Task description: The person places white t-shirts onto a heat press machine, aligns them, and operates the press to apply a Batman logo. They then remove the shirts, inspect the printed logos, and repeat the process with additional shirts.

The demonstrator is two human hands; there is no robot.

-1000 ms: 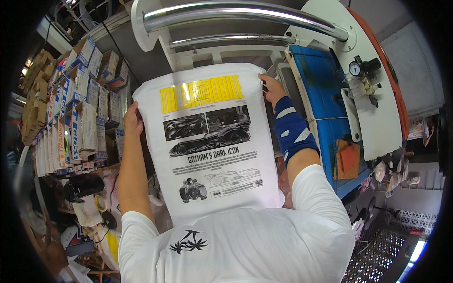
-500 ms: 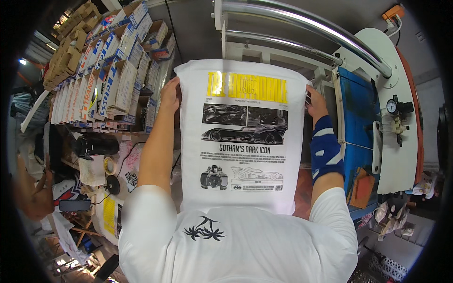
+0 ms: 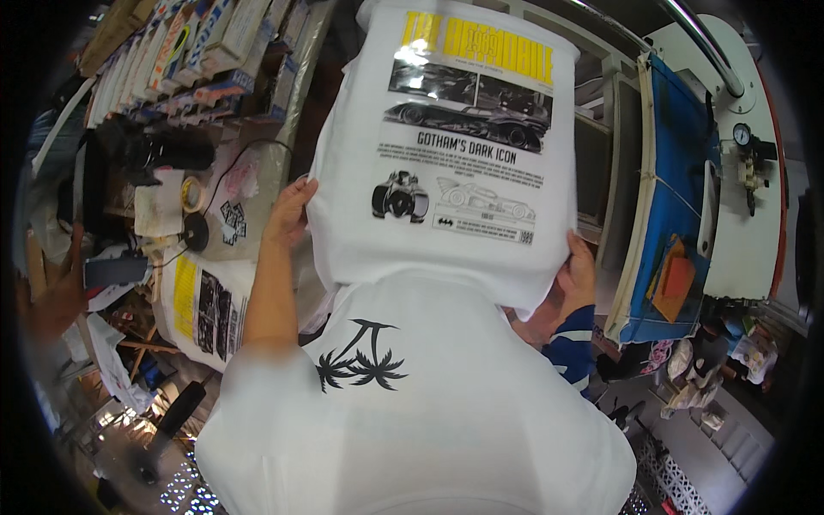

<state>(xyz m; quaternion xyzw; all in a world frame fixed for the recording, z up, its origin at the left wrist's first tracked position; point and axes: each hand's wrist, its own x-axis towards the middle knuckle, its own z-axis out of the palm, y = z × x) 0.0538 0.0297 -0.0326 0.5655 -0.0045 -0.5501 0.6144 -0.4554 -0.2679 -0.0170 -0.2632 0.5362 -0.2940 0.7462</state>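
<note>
A white T-shirt [image 3: 352, 163] with a yellow headline and black car pictures is spread flat in front of my chest, its upper part stretched over a squarish, round-cornered shape. At its left edge my left hand [image 3: 294, 206] is closed with the fingertips on the cloth. On the opposite side my right hand [image 3: 578, 268] grips the lower right edge, thumb uppermost; its other fingers are partly hidden behind the cloth. A blue and white sleeve covers my right forearm. What lies under the shirt is hidden.
Boxes [image 3: 184, 60] are stacked at the upper left. Below them are a tape roll [image 3: 192, 194], a phone [image 3: 116, 271] and another printed white shirt [image 3: 184, 296]. On the right stand a blue panel [image 3: 665, 189], a pressure gauge [image 3: 742, 134] and a metal rail [image 3: 699, 43].
Both hands have slid down the shirt's sides toward my body. The shirt now appears higher in view and slightly turned, its lower edge bunched near my chest.
</note>
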